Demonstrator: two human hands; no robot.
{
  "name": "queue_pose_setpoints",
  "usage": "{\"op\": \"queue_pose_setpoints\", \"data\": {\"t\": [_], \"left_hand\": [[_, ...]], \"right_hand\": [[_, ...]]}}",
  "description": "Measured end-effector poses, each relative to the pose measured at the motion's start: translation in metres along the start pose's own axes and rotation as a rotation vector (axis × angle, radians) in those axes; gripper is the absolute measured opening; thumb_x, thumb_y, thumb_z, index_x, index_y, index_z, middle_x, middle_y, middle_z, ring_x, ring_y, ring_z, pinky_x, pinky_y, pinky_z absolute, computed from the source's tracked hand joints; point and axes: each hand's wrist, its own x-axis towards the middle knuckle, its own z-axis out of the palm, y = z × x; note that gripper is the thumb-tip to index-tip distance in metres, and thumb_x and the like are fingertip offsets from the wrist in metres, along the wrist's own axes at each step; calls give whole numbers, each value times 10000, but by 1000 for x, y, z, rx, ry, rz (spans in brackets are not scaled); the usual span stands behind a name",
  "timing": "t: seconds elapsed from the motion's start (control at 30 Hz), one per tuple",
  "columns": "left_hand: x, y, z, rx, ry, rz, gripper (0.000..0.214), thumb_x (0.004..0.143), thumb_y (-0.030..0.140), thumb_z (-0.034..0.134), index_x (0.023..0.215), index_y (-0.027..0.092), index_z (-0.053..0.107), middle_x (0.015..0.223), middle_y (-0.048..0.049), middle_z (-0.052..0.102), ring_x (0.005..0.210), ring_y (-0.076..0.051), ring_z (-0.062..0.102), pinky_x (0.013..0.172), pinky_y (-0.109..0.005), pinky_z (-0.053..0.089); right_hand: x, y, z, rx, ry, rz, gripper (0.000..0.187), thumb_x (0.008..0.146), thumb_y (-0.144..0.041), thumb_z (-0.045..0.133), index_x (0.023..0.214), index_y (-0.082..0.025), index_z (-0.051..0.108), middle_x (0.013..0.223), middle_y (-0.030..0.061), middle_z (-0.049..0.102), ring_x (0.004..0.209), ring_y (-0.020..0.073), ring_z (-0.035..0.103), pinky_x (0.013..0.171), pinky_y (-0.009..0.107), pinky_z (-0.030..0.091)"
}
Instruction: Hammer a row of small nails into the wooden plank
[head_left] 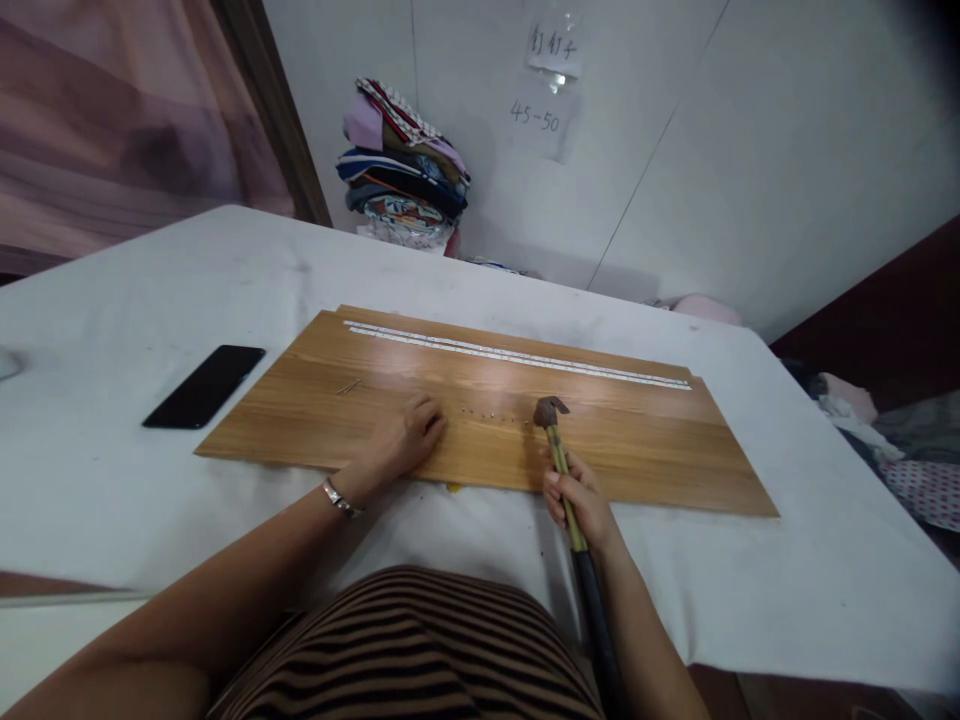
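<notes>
My right hand [581, 495] is wrapped round the handle of a claw hammer [551, 412], whose rusty head hangs over the wooden board [645, 450]. A row of small nail heads [492, 415] runs along the board to the left of the hammer head. On the board, left of that row, rests my left hand [412, 435] with its fingers curled in. Nothing shows in it, though its palm is hidden. A few loose nails [348, 387] lie on the board beyond my left wrist.
Two white marked strips [517, 357] lie along the board's far side. A black phone [206, 387] is on the white-covered table [97, 480] at left. Folded clothes [405, 170] are stacked against the wall. More cloth [922, 450] lies past the right edge.
</notes>
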Motion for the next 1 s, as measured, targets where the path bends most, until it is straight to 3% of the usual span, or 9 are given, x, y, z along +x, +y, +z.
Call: {"op": "queue_pose_setpoints", "data": {"t": [1.0], "left_hand": [[-2, -2, 3, -38, 1, -16, 186, 932, 264, 412, 798, 192, 519, 886, -41, 559, 816, -157, 563, 780, -302, 460]], "right_hand": [[-1, 7, -4, -3, 20, -10, 384, 746, -359, 674, 1054, -169, 545, 491, -112, 448, 289, 46, 320, 297, 173, 224]]}}
